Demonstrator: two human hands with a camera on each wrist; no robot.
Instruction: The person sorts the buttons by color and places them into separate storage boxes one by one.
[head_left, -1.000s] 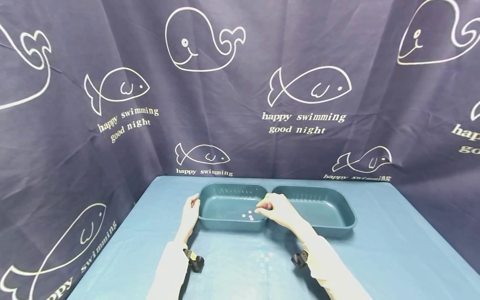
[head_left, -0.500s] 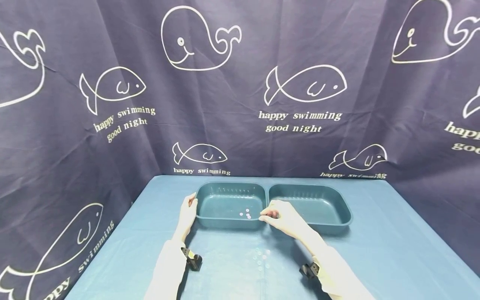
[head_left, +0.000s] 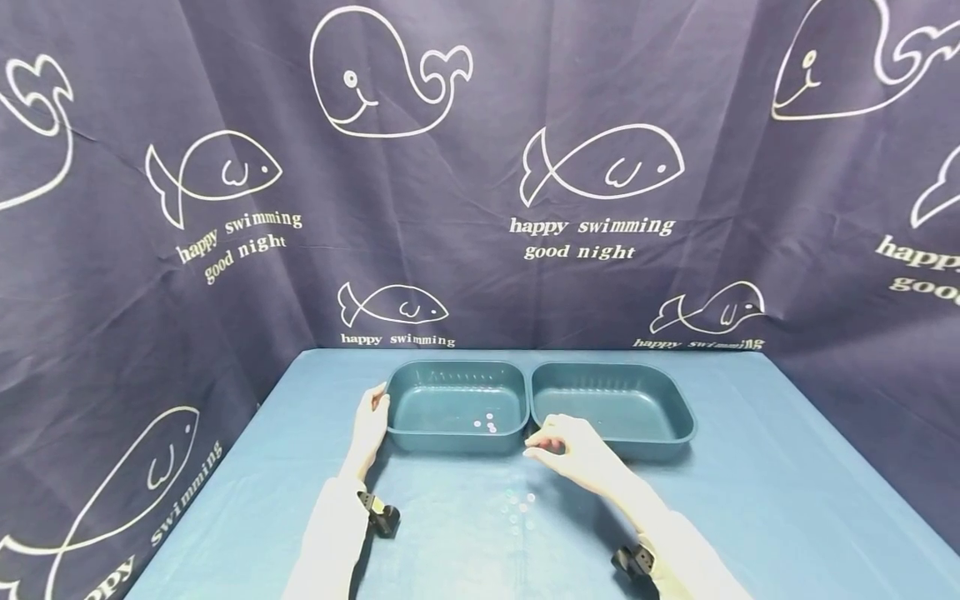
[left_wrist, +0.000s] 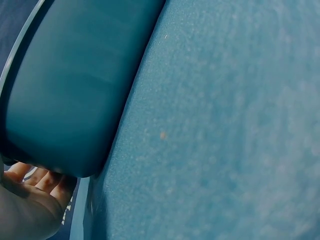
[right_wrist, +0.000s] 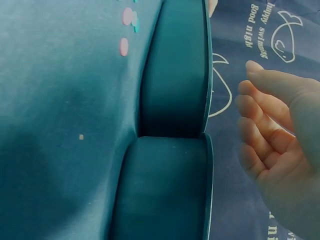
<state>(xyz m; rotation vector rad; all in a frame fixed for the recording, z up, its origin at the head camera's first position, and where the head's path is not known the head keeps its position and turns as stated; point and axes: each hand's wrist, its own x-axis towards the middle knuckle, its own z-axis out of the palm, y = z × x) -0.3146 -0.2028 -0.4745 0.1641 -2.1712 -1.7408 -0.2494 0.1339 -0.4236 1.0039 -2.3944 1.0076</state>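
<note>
My left hand [head_left: 370, 421] is at the left end of the left teal bin [head_left: 457, 442]; in the left wrist view its fingers [left_wrist: 47, 182] rest against the outer end wall, and the thumb is hidden. Several small pinkish discs [head_left: 477, 423] lie on that bin's floor, toward the right. My right hand [head_left: 577, 454] hovers before the right teal bin [head_left: 663, 451], near where the bins meet. Loosely bent, its fingers show nothing between thumb and index in the right wrist view. Left of it, several small pink and pale teal discs [head_left: 522, 507] lie on the table.
Blue cloth covers the table [head_left: 780, 500]. Dark curtains [head_left: 480, 192] with white whale and fish drawings stand behind and beside it. A small black camera sits on each wrist, the left [head_left: 384, 518] and the right [head_left: 636, 560]. A tiny tan speck [right_wrist: 81, 137] marks the cloth.
My right hand has moved from over the left bin's right end back across the near rim to above the table. The left hand stays at the bin's end; the head view shifts slightly.
</note>
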